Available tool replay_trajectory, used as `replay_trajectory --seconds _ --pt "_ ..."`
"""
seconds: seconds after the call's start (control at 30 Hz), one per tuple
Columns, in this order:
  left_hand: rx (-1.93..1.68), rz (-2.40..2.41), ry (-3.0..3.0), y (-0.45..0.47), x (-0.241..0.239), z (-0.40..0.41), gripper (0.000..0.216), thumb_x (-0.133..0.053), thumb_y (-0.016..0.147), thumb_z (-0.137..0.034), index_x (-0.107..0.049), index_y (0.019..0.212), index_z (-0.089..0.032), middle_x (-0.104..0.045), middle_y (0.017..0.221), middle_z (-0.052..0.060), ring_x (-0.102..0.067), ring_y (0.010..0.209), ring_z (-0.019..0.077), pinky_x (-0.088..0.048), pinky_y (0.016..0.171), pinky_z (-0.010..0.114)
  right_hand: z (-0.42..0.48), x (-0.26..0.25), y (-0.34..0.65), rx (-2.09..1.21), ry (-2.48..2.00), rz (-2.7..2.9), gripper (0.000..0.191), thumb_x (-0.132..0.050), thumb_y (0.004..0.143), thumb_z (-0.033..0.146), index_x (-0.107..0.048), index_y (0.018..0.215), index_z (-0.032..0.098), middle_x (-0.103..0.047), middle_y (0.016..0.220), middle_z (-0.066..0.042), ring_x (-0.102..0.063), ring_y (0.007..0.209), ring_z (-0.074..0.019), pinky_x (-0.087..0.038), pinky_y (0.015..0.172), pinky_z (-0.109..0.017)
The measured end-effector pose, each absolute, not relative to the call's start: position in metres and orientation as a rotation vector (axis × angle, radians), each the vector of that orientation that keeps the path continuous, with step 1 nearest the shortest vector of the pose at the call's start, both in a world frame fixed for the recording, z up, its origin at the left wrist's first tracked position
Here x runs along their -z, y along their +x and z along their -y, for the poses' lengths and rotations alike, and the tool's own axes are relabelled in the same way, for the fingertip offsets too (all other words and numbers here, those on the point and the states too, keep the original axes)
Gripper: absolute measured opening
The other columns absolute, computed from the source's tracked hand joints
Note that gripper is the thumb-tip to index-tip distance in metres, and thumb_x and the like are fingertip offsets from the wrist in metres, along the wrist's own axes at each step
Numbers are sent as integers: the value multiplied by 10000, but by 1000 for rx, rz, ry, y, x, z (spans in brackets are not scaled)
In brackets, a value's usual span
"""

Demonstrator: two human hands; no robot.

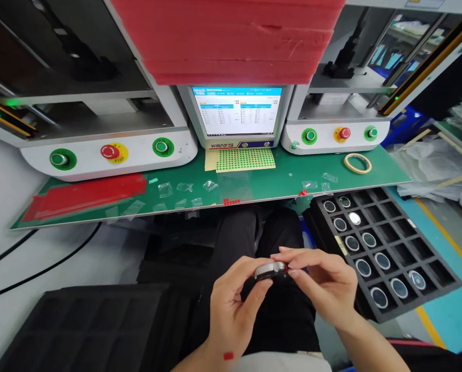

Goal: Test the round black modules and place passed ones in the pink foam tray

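Over my lap, my left hand (234, 297) holds a round, silver-grey watch case (269, 270) edge-on between thumb and fingers. My right hand (321, 281) is closed at the case's right edge, one fingertip resting on its top. A small red piece of tape (286, 268) shows between the right fingertips and the case; whether it is stuck on cannot be made out. Another red piece (228, 356) sticks to my left wrist. Several red pieces (231, 202) line the bench's front edge.
A black foam tray (403, 232) with several round watch pieces stands at right. Black trays (87, 330) lie at lower left. On the green bench (254, 181) are a green-dot sheet (246, 159), red strips (87, 195), clear film scraps and a tape roll (357, 163). Two press machines flank a monitor (238, 111).
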State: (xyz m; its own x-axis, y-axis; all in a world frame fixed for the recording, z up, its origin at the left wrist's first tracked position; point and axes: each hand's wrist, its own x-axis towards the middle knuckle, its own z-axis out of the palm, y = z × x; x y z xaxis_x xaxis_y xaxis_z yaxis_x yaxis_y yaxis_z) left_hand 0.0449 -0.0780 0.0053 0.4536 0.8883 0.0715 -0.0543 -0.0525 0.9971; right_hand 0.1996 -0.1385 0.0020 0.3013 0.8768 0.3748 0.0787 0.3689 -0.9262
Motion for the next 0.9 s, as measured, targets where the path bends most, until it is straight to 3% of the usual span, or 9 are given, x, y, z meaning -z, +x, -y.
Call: replay_trajectory --seconds 0.1,0.27,0.43,0.63,0.8,0.9 --pt "-992 -761 1563 40 -5 80 200 -639 871 -163 -726 1007 -281 -695 847 -11 -634 729 106 -511 703 179 141 0 196 -635 -1078 1164 361 -688 802 9 -721 1033 286 -776 1001 -2 -741 948 -197 -574 983 -403" --pt "-973 -581 1806 30 -3 74 363 -608 867 -62 -659 1163 -266 -689 969 27 -647 870 136 -521 728 203 145 0 197 -601 -1084 1214 400 -688 799 -2 -706 1086 276 -769 1029 -12 -739 964 -213 -580 983 -426" --pt "-991 -434 1974 23 -9 65 342 -560 909 -87 -634 1220 -209 -671 982 67 -629 918 155 -533 776 241 145 -6 198 -539 -1065 1321 428 -672 801 -23 -687 1129 251 -766 1034 -16 -739 964 -205 -577 995 -409" --pt "-953 -361 2020 17 -13 57 275 -562 922 -108 -645 1177 -168 -668 978 63 -626 903 137 -533 764 226 139 -12 205 -649 -1014 1366 238 -717 806 42 -702 992 190 -773 993 -53 -747 908 -194 -593 961 -382" --pt "-915 -356 2073 14 -9 56 263 -570 922 -114 -645 1170 -161 -686 1016 43 -616 953 123 -489 938 242 134 -16 219 -908 -1016 1424 102 -747 805 105 -708 862 180 -772 936 -50 -733 891 -180 -593 932 -371" --pt "-904 -350 2062 13 -8 56 257 -562 929 -122 -641 1170 -161 -689 1011 34 -618 935 117 -479 960 248 133 -14 221 -927 -988 1422 96 -743 808 103 -710 851 183 -770 936 -50 -733 871 -179 -596 921 -381"
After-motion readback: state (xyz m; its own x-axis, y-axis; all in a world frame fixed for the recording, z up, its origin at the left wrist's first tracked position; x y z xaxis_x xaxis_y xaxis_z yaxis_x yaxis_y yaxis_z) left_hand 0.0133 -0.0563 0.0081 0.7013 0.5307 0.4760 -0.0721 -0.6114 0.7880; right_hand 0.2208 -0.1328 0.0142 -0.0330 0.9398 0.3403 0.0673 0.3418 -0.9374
